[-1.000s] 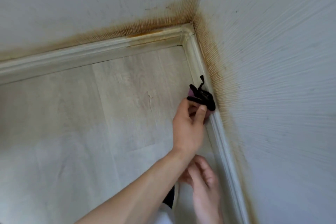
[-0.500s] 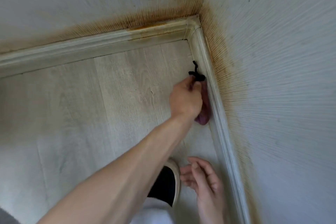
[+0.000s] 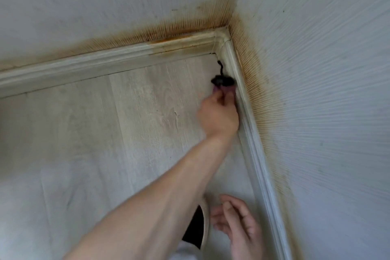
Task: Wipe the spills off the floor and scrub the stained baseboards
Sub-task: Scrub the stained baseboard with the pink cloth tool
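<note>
My left hand (image 3: 219, 116) reaches across to the right baseboard (image 3: 259, 154) and grips a small purple scrubbing pad with a black cord loop (image 3: 222, 82). It holds the pad against the moulding a short way below the corner. Orange-brown stains (image 3: 173, 38) run along the top of the back baseboard (image 3: 105, 63) and up both walls around the corner. My right hand (image 3: 238, 226) rests low near the floor beside the right baseboard, fingers loosely bent, holding nothing. The pale wood-look floor (image 3: 105, 133) looks dull and smeared.
A white shoe with a dark opening (image 3: 200, 228) sits under my left forearm, just left of my right hand. Textured white walls (image 3: 327, 91) close in at the back and right, meeting in the corner (image 3: 226, 29).
My left hand has slid the pad along the right baseboard toward the corner. The view has shifted with it. My right hand has stayed low by the floor.
</note>
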